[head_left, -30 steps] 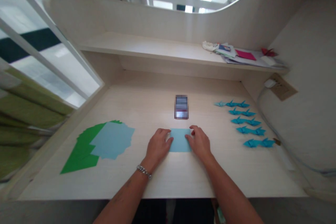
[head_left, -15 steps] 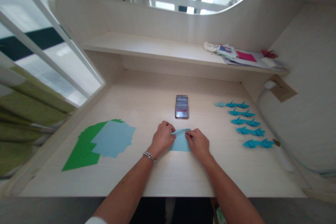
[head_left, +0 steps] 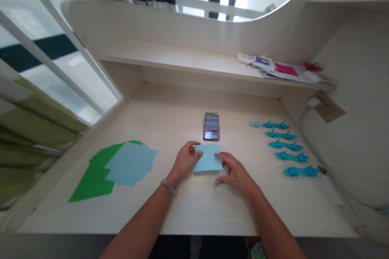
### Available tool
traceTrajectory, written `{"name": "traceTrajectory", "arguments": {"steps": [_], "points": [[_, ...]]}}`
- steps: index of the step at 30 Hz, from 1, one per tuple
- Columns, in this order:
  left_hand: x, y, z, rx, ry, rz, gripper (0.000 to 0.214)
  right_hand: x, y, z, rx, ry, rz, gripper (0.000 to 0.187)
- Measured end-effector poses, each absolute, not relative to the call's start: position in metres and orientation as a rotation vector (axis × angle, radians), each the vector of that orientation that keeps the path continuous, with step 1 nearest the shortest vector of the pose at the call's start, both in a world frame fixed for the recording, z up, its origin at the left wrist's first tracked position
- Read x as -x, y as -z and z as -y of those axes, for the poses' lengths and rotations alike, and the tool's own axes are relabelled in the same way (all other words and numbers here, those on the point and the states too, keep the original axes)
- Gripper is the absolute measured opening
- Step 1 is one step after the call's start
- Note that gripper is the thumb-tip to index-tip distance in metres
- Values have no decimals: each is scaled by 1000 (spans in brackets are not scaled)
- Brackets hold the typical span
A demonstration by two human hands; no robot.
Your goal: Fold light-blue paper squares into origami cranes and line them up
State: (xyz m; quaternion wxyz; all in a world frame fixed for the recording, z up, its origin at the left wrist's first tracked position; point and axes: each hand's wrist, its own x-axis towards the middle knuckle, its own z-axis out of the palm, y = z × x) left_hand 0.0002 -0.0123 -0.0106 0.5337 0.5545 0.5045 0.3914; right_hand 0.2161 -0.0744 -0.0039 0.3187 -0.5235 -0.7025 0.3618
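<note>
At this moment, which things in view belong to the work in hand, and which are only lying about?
Belonging:
square sheet in left hand, right hand at its edge
likely light-blue sheets, green sheets, folded blue figures

Lying about, probably:
pink paper on shelf
white plug
phone (role unclear)

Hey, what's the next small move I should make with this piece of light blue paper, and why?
I'd probably bring the thumb of your right hand in to the right edge of the light blue paper. That thumb stands clear of it, while your left hand grips the left side, so the right looks less steady.
</note>
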Motion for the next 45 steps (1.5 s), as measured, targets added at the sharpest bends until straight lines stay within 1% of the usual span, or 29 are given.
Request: {"name": "traceTrajectory", "arguments": {"steps": [1, 2, 3, 4, 5, 12, 15, 18, 20, 22, 27, 29, 33, 45], "points": [[0, 12, 11, -1321, -936, -1188, 37, -216, 4, 75, 1358, -962, 1837, 70], [-1, 13, 11, -1330, -940, -1173, 37, -216, 5, 75, 1353, -965, 1788, 53], [-1, 14, 10, -1342, -943, -1155, 36, -214, 6, 74, 1354, -969, 1696, 31], [-2, 15, 10, -1353, -947, -1133, 34, -212, 8, 72, 1355, -996, 1622, 18], [-3, 15, 10, -1360, -951, -1112, 34, -210, 9, 69, 1357, -1010, 1551, 15], [-7, 8, 3, -1294, -938, -1039, 30, -193, 12, 41, 1259, -1074, 1080, 24], [-5, 8, 3, -1165, -968, -1015, 30, -189, 16, 35, 1273, -1102, 975, 29], [-4, 11, 4, -1013, -977, -982, 33, -186, 26, 34, 1314, -1033, 928, 28], [-4, 11, 6, -1052, -964, -998, 39, -186, 33, 34, 1340, -998, 929, 27], [-5, 11, 7, -1191, -973, -1046, 40, -186, 36, 34, 1358, -989, 953, 26], [-5, 12, 7, -1429, -987, -1183, 28, -186, 33, 35, 1423, -960, 1095, 31], [-3, 13, 6, -1486, -956, -1224, 27, -187, 30, 35, 1468, -951, 1174, 28], [0, 13, 6, -1513, -928, -1249, 26, -188, 25, 37, 1499, -947, 1222, 22], [0, 7, 7, -1559, -888, -1271, 22, -190, 20, 37, 1480, -945, 1263, 19]]}}
